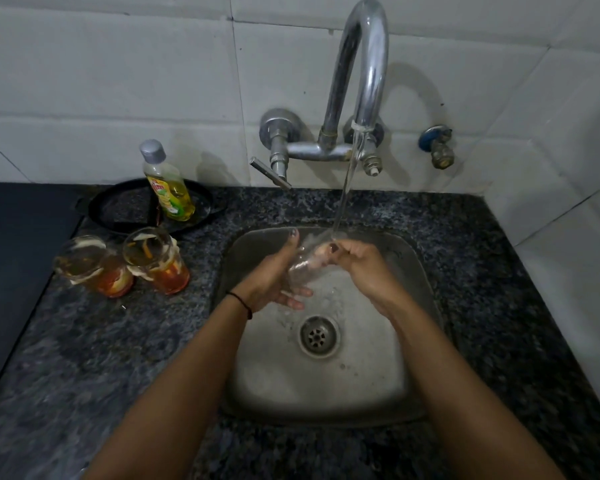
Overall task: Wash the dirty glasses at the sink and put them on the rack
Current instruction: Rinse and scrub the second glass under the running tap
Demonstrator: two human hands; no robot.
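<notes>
White tiled wall behind, dark speckled granite counter (84, 358) around a steel sink (409, 271). Chrome tap (364, 64) at 12 o'clock, water stream (343, 192) falling.

Left hand (274, 275): curled around a clear glass (305, 261) held tilted over the basin, thumb up along its far side, fingers wrapped underneath. Black thread band (241, 301) on the wrist.

Right hand (357, 265): fingers pinched at the glass rim, fingertips seemingly inside the mouth, right under the stream. Motion blur; exact contact unclear.

Both forearms reach in from 6 o'clock, converging above the drain (318, 336).

At 9 o'clock on the counter: two dirty glasses (122, 265) with orange residue, side by side. Behind them, a yellow dish-soap bottle (167, 185) standing on a black pan (125, 209).
</notes>
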